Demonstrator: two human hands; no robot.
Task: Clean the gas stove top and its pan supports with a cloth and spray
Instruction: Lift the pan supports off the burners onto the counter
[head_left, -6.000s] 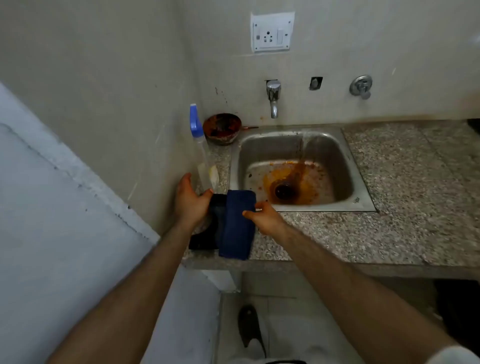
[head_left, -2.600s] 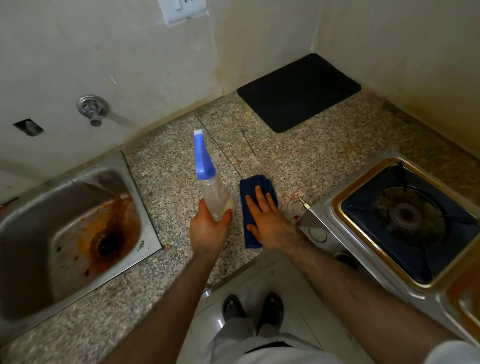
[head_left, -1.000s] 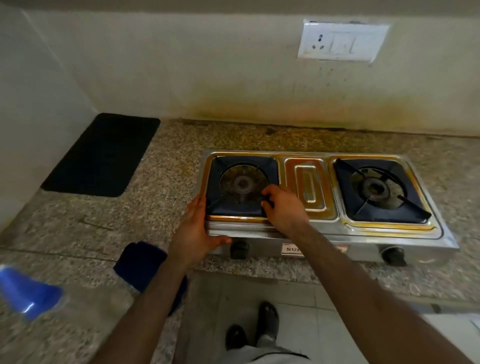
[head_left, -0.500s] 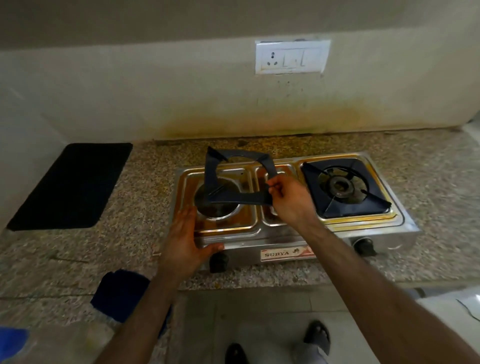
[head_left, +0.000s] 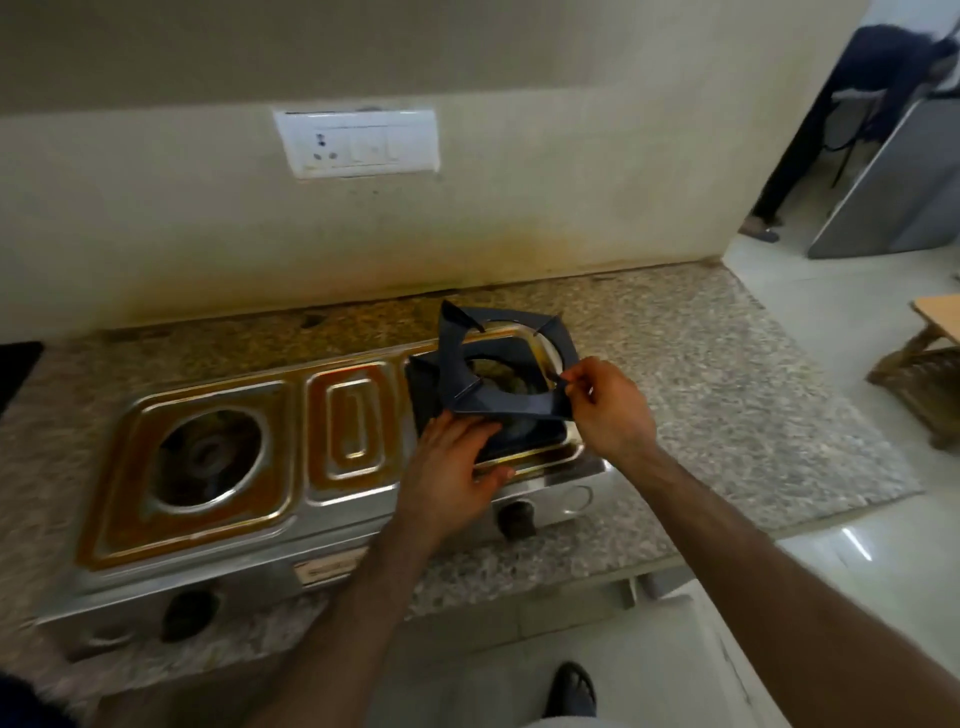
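The steel two-burner gas stove (head_left: 353, 415) stands on the counter, its top stained brown. Its left burner (head_left: 208, 452) is bare, with no support on it. My right hand (head_left: 608, 410) pinches a dark square pan support (head_left: 498, 405) by its right front corner and holds it tilted just above the right burner. A second pan support (head_left: 423, 371) still lies on that burner beneath it. My left hand (head_left: 447, 467) rests on the front left corner of the right burner, fingers on the lower support, thumb on the stove rim. A dark blue edge of the cloth (head_left: 21, 701) shows bottom left. The spray bottle is out of view.
The speckled granite counter (head_left: 701, 415) ends shortly right of the stove, with tiled floor beyond. A switch socket (head_left: 358, 143) is on the stained wall behind. A black mat (head_left: 15, 374) shows at the left edge. A wooden stool (head_left: 930, 374) and a person (head_left: 852, 78) are far right.
My right hand carried the lifted pan support from the left burner over to the right burner. My left hand moved from the stove's left front to the right burner's front.
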